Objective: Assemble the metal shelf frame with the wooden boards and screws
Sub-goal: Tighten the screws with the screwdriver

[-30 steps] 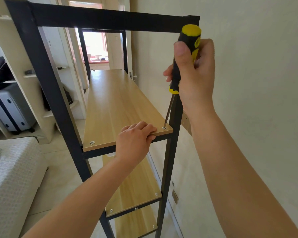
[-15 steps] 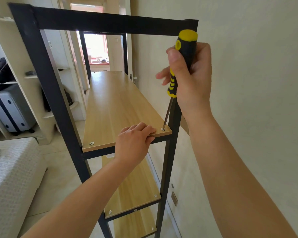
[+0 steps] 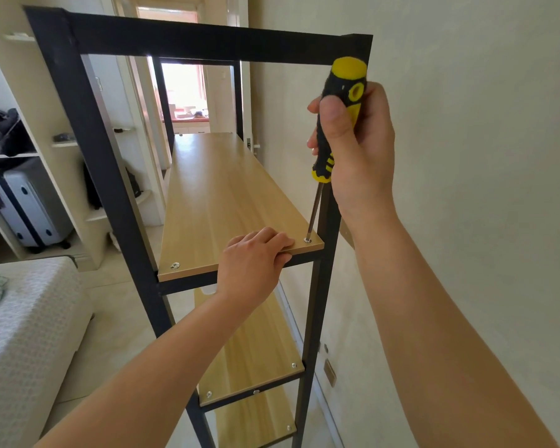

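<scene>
The black metal shelf frame (image 3: 88, 130) stands upright beside the wall. A light wooden board (image 3: 220, 202) lies across its upper rails. My right hand (image 3: 359, 147) grips a yellow-and-black screwdriver (image 3: 338, 118), nearly upright, its tip in the screw (image 3: 307, 240) at the board's near right corner. My left hand (image 3: 253, 263) holds the board's front edge, fingers curled over the top, thumb under it. Another screw (image 3: 175, 265) sits in the near left corner. Two lower boards (image 3: 256, 354) with screws in their corners are fitted beneath.
A pale wall (image 3: 466, 156) runs close along the right of the shelf. A bed with a white cover (image 3: 23, 334) is at lower left. Behind it stand open white shelves with a grey suitcase (image 3: 29, 205). A doorway (image 3: 181, 92) opens straight ahead.
My right hand has turned the screwdriver handle and re-gripped it, the tip staying in the corner screw. My left hand has stayed on the board's edge.
</scene>
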